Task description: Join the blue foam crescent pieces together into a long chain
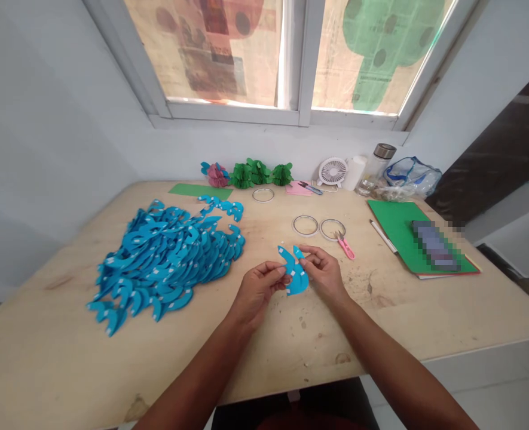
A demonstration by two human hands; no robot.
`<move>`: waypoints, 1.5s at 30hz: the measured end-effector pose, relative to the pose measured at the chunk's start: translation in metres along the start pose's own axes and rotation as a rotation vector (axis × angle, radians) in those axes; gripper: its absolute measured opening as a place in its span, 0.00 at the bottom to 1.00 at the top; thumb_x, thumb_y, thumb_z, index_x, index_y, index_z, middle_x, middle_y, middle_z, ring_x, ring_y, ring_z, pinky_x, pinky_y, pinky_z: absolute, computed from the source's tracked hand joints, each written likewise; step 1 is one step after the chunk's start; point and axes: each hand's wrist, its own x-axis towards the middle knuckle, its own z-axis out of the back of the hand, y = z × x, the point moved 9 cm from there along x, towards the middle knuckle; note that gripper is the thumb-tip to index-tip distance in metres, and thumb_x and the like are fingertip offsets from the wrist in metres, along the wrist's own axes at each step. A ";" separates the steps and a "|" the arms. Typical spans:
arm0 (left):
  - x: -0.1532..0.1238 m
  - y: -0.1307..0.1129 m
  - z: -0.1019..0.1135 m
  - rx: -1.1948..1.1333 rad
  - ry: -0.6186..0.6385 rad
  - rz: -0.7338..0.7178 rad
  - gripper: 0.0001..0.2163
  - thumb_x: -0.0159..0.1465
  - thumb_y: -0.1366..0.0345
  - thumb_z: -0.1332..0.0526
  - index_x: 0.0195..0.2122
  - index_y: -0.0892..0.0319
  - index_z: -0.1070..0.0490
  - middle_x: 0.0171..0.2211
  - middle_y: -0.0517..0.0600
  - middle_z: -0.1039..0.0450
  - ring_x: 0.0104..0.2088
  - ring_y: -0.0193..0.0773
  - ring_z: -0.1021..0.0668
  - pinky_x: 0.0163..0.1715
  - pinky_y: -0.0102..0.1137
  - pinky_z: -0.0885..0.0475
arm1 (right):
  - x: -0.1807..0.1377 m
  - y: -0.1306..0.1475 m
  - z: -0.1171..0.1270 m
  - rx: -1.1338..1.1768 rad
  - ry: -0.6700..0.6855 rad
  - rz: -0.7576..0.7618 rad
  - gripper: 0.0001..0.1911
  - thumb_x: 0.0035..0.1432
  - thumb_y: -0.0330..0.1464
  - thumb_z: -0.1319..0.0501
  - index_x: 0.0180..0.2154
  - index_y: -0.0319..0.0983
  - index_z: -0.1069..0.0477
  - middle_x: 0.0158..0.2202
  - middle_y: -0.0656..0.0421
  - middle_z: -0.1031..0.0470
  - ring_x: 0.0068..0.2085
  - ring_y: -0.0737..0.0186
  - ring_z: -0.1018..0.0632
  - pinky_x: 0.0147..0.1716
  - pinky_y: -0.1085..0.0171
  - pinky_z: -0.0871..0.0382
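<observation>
Between my two hands, above the front middle of the table, is a blue paper cutout (297, 282) with curved arms and small white patches. My left hand (264, 286) pinches its left side between thumb and fingers. On the other side, my right hand (322, 270) grips the right part near the upper tip. Whether it is one piece or two overlapping ones I cannot tell. A big heap of similar blue paper cutouts (170, 251) lies to the left, many bearing white patches.
Tape rolls (305, 226) and pink-handled snips (345, 246) lie beyond my hands. Green paper puffs (259, 173), a small fan (333, 172) and a bottle (375, 170) line the wall. At right are a green folder (392, 227), a phone (434, 245) and a pen (383, 236).
</observation>
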 end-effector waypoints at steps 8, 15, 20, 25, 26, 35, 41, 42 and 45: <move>0.001 -0.002 -0.012 0.165 -0.036 -0.131 0.06 0.46 0.66 0.32 0.20 0.62 0.27 0.19 0.46 0.27 0.23 0.30 0.28 0.29 0.26 0.34 | -0.001 0.004 0.000 -0.056 -0.010 0.036 0.18 0.46 0.33 0.36 0.42 0.37 0.28 0.20 0.64 0.31 0.21 0.69 0.31 0.22 0.69 0.39; 0.007 0.005 -0.005 0.170 -0.098 -0.155 0.06 0.45 0.66 0.32 0.20 0.62 0.28 0.19 0.46 0.26 0.23 0.32 0.26 0.28 0.26 0.32 | -0.002 0.005 0.000 -0.076 -0.016 0.045 0.18 0.47 0.33 0.37 0.42 0.37 0.28 0.21 0.64 0.30 0.22 0.69 0.30 0.21 0.70 0.38; 0.006 0.004 -0.003 0.170 -0.110 -0.161 0.07 0.45 0.66 0.32 0.20 0.62 0.29 0.19 0.47 0.26 0.22 0.33 0.26 0.27 0.27 0.32 | -0.003 0.003 0.000 -0.125 -0.016 0.059 0.17 0.48 0.34 0.37 0.42 0.37 0.28 0.22 0.63 0.29 0.23 0.69 0.30 0.22 0.70 0.37; 0.006 0.004 -0.004 0.152 -0.117 -0.162 0.06 0.45 0.66 0.33 0.19 0.62 0.30 0.18 0.47 0.27 0.22 0.33 0.26 0.27 0.28 0.31 | -0.004 0.005 -0.001 -0.166 -0.009 0.071 0.16 0.49 0.33 0.37 0.42 0.38 0.28 0.24 0.61 0.28 0.26 0.66 0.28 0.24 0.68 0.35; 0.006 0.004 -0.004 0.147 -0.119 -0.162 0.06 0.45 0.67 0.33 0.19 0.62 0.30 0.18 0.47 0.27 0.21 0.33 0.27 0.26 0.28 0.31 | -0.005 0.006 -0.001 -0.171 -0.009 0.071 0.15 0.49 0.33 0.38 0.42 0.38 0.28 0.24 0.61 0.29 0.26 0.66 0.28 0.24 0.68 0.35; 0.003 0.002 -0.004 0.121 -0.154 -0.154 0.06 0.45 0.69 0.34 0.19 0.62 0.31 0.17 0.45 0.29 0.20 0.32 0.27 0.24 0.26 0.32 | -0.005 0.008 -0.001 -0.208 -0.012 0.100 0.15 0.50 0.31 0.39 0.42 0.39 0.28 0.24 0.62 0.28 0.26 0.66 0.27 0.27 0.67 0.34; 0.003 0.000 -0.003 0.128 -0.151 -0.169 0.06 0.45 0.68 0.34 0.18 0.62 0.32 0.16 0.46 0.29 0.19 0.32 0.27 0.23 0.26 0.32 | -0.005 0.007 -0.001 -0.206 -0.007 0.096 0.15 0.49 0.32 0.38 0.42 0.39 0.27 0.24 0.62 0.28 0.26 0.66 0.27 0.27 0.67 0.34; 0.003 0.000 -0.003 0.135 -0.152 -0.174 0.06 0.45 0.68 0.34 0.18 0.62 0.32 0.16 0.46 0.29 0.19 0.32 0.27 0.23 0.26 0.32 | -0.005 0.007 -0.001 -0.208 -0.005 0.096 0.15 0.49 0.32 0.38 0.42 0.39 0.27 0.24 0.62 0.28 0.26 0.66 0.27 0.27 0.67 0.34; 0.003 -0.001 -0.002 0.158 -0.156 -0.192 0.06 0.45 0.68 0.34 0.18 0.61 0.32 0.16 0.46 0.29 0.20 0.33 0.27 0.23 0.27 0.32 | -0.005 0.007 -0.001 -0.217 -0.007 0.109 0.15 0.49 0.32 0.38 0.42 0.39 0.28 0.24 0.62 0.28 0.26 0.66 0.28 0.27 0.67 0.34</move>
